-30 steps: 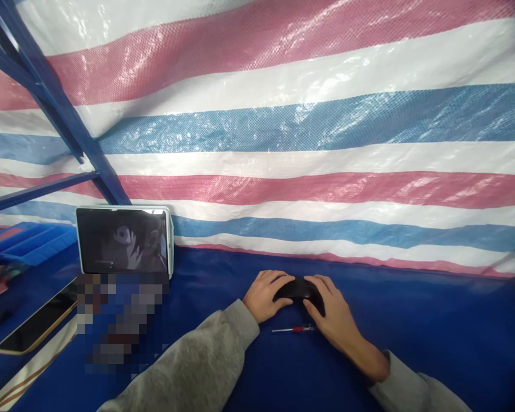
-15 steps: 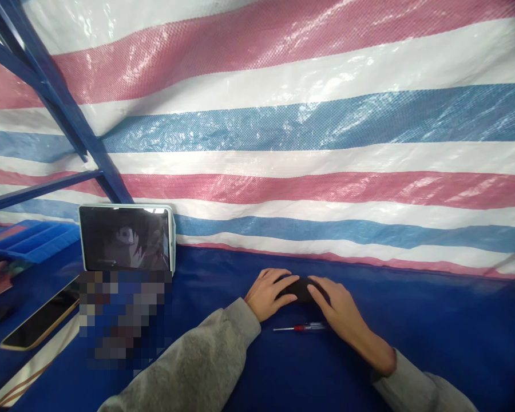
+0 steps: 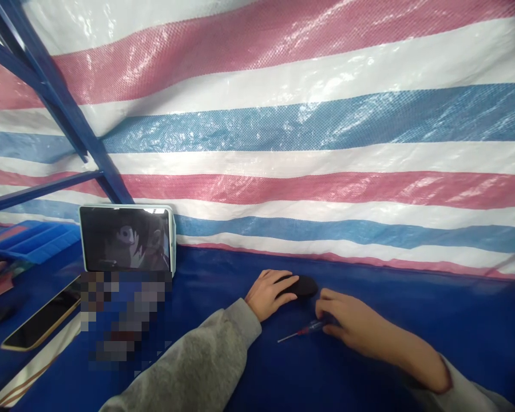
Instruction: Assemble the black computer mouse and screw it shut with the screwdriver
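Head view is showing the left hand [image 3: 266, 294] gripping one half-hidden black mouse [image 3: 302, 284]; beside it, the right hand [image 3: 347, 323] is pinching one screwdriver [image 3: 302, 331].

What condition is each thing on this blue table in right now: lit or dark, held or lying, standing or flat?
Tablet: propped upright, screen lit.
Phone: lying flat, screen dark.
Black object: on the table, left hand resting on it.
Screwdriver: lying on the table, right hand at its handle; grip unclear.
Blue tray: sitting at far left.
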Demonstrator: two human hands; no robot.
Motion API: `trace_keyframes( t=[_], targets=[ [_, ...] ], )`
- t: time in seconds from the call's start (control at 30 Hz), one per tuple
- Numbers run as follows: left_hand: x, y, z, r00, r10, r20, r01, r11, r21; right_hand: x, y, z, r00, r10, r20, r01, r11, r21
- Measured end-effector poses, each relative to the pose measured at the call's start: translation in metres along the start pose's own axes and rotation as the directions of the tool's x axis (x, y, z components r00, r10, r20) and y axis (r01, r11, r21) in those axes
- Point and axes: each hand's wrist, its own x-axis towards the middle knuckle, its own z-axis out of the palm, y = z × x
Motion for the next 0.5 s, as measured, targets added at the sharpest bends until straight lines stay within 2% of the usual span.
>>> trace_keyframes(
  t=[0.1, 0.17, 0.27, 0.33, 0.37, 0.5],
  targets=[
    [0.002, 0.003, 0.001, 1.0, -0.001, -0.006, 0.001, 1.0, 0.001, -0.006, -0.003, -0.034, 0.998, -0.001, -0.066, 0.011, 0.987, 0.159],
    [0.005, 0.005, 0.003, 1.0, 0.009, -0.01, -0.009, 1.0, 0.001, -0.008, -0.005, -0.06, 0.985, 0.042, -0.169, 0.002, 0.968, 0.25],
    [0.008, 0.007, 0.006, 1.0, 0.02, -0.013, -0.019, 1.0, 0.022, -0.005, -0.011, -0.086, 0.903, 0.143, -0.406, -0.044, 0.969, 0.242],
    [0.008, 0.008, 0.007, 1.0, 0.011, -0.009, -0.01, 0.999, 0.044, 0.001, -0.015, -0.093, 0.836, 0.193, -0.514, -0.114, 0.977, 0.182],
    [0.008, 0.009, 0.007, 1.0, 0.01, -0.005, -0.01, 0.998, 0.056, 0.005, -0.017, -0.093, 0.827, 0.187, -0.53, -0.124, 0.981, 0.151],
    [0.007, 0.011, 0.005, 0.999, 0.032, 0.001, -0.032, 0.995, 0.098, 0.017, -0.02, -0.083, 0.871, 0.126, -0.476, -0.115, 0.992, 0.052]
  ],
)
